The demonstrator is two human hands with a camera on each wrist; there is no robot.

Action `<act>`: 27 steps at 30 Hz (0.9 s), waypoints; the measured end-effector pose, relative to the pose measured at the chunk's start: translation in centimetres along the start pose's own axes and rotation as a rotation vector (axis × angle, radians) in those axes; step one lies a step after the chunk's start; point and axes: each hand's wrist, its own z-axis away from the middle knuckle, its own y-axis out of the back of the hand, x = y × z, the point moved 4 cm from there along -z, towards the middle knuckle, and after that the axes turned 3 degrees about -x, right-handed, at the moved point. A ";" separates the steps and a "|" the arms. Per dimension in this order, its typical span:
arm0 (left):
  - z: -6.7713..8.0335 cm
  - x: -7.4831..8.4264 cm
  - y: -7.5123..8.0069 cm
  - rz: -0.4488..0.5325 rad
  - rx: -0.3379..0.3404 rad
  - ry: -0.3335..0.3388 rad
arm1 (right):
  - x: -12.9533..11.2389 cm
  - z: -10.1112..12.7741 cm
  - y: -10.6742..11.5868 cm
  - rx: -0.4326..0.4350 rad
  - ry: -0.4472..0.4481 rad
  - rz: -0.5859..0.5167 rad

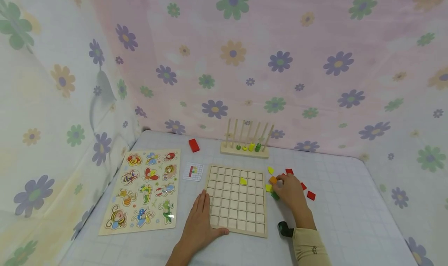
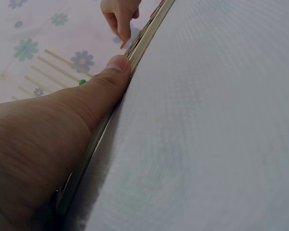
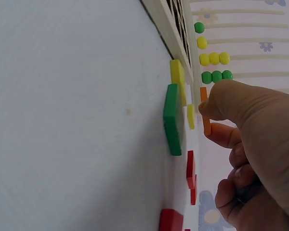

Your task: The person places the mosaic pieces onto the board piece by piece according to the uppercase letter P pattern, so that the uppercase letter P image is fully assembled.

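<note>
A square wooden grid board (image 1: 238, 200) lies on the table with one yellow tile (image 1: 243, 181) in an upper cell. My left hand (image 1: 200, 223) rests along its left edge, fingers straight, thumb at the near side. To the right of the board, my right hand (image 1: 293, 194) pinches an orange tile (image 3: 205, 111) between thumb and finger. Just below that hand lie a green tile (image 3: 171, 119) and a yellow tile (image 3: 177, 77). Several red tiles (image 1: 311, 195) are scattered on its right side.
Behind the board stands a wooden peg rack (image 1: 244, 153) with green and yellow beads. An insect puzzle board (image 1: 141, 194) lies at left, beside a pattern card (image 1: 193, 172) and a red block (image 1: 194, 145). A dark object (image 1: 285, 229) sits near the right sleeve.
</note>
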 end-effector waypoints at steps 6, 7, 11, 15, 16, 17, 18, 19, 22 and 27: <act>0.1 0.1 0.1 0.015 0.009 -0.003 | -0.8 0.0 0.3 0.002 0.041 0.003; 0.1 0.1 0.1 0.015 0.010 -0.003 | -0.9 0.0 0.4 -0.001 0.046 0.006; 0.1 0.2 0.2 0.016 0.014 -0.007 | -1.4 0.1 0.5 -0.009 0.066 0.017; 0.2 0.3 0.3 0.016 0.014 -0.006 | -1.9 0.2 0.8 -0.005 0.083 0.023; 0.2 0.3 0.3 0.014 0.012 -0.004 | -2.1 0.3 0.8 -0.006 0.089 0.021; 0.2 0.3 0.3 0.013 0.011 -0.003 | -2.2 0.2 0.9 -0.011 0.093 0.020; 0.1 0.3 0.4 0.011 0.011 -0.002 | -2.3 0.2 0.9 -0.012 0.098 0.018; 0.1 0.3 0.4 0.012 0.010 -0.001 | -2.4 0.2 0.8 -0.015 0.097 0.016; 0.1 0.3 0.4 0.010 0.008 -0.001 | -2.6 0.1 0.7 -0.010 0.113 0.010; 0.2 0.3 0.3 0.003 0.028 -0.017 | -3.3 0.0 0.4 0.003 0.150 -0.011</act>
